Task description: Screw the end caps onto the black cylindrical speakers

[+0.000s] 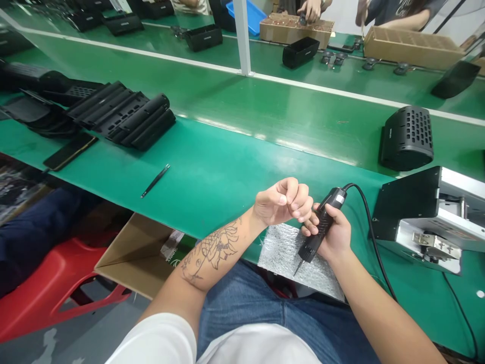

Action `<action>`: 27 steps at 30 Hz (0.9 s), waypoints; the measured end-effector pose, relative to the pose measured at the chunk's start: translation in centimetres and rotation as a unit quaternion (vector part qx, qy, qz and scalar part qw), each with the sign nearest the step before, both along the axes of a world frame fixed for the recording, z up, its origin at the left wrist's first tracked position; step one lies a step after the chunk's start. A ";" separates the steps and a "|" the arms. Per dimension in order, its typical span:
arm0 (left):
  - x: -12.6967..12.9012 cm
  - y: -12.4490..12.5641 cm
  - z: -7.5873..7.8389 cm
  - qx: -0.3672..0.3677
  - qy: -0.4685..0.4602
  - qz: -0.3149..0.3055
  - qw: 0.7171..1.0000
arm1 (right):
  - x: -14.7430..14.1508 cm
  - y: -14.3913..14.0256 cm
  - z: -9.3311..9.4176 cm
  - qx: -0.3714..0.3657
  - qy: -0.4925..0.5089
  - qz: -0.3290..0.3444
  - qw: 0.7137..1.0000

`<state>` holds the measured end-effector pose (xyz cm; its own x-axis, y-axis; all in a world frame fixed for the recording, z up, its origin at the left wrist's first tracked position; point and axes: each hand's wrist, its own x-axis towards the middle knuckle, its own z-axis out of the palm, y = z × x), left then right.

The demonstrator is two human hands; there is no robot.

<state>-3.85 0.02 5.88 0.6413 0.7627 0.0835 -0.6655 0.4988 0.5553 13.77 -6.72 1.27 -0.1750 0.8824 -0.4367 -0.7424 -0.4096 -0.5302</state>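
My right hand (pixel 333 233) is wrapped around a black electric screwdriver (pixel 321 226), a slim ribbed plastic cylinder tilted with its thin metal bit pointing down toward my lap. A glossy black cable (pixel 369 217) loops out of its top end and runs away to the right of that hand. My left hand (pixel 282 202) is curled into a loose fist, its knuckles touching the screwdriver's upper body and my right fingers; I cannot tell whether it pinches anything inside. The forearm behind it carries a line-drawn flower tattoo.

Just below both hands lies a sheet of silvery bubble wrap (pixel 282 250), dimpled and crinkled, at the edge of the smooth green belt (pixel 227 167). To the right of my right hand sits a boxy metal machine (pixel 428 217) with a matte black panel. Beyond it, farther from me, rests a rounded black plastic housing (pixel 407 137) with a grid of holes. Well to the left of my left hand lie thin black tweezers (pixel 155 180), and past them a stack of ridged black plastic shells (pixel 125 116). Below left, an open cardboard box (pixel 132 253) stands beside a red plastic stool (pixel 49 288).
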 end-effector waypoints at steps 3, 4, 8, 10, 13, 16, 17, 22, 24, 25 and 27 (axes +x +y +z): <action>0.0 0.0 -0.1 0.004 -0.004 0.000 1.000 | 0.0 0.0 0.1 -0.001 -0.008 0.000 1.000; 0.0 0.0 -0.2 0.008 -0.007 -0.001 1.000 | -0.1 0.1 0.1 -0.002 -0.010 -0.001 1.000; 0.0 0.0 -0.2 0.023 -0.038 -0.007 0.999 | -0.1 0.1 0.1 0.000 -0.010 -0.005 1.000; 0.0 0.0 -0.1 0.023 -0.039 -0.002 0.999 | -0.1 0.1 0.0 0.001 -0.006 -0.005 1.000; 0.0 -0.1 0.0 0.007 -0.010 0.007 1.000 | 0.0 0.0 -0.1 0.002 -0.001 -0.002 1.000; 0.0 -0.1 0.0 0.002 -0.011 0.004 1.000 | 0.0 0.0 0.0 0.004 -0.002 -0.001 1.000; 0.0 -0.1 0.0 0.003 -0.020 0.001 1.000 | 0.0 0.0 0.0 0.003 -0.003 -0.001 1.000; -0.1 0.0 0.0 -0.015 -0.020 -0.007 1.000 | 0.0 0.0 0.0 0.003 -0.002 -0.001 1.000; -0.1 0.0 0.0 -0.021 -0.015 -0.006 1.000 | 0.0 0.0 0.0 0.003 0.001 -0.002 1.000; -0.1 0.0 0.1 -0.021 -0.017 -0.006 1.000 | 0.0 0.0 0.0 0.003 0.003 -0.003 1.000; -0.1 -0.1 0.1 -0.021 -0.024 -0.009 0.999 | 0.0 0.1 0.0 0.000 0.007 -0.003 1.000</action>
<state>-3.97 -0.04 6.00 0.6515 0.7540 0.0835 -0.6813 0.5332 0.5015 13.74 -6.65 1.23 -0.1751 0.8839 -0.4336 -0.7518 -0.4044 -0.5207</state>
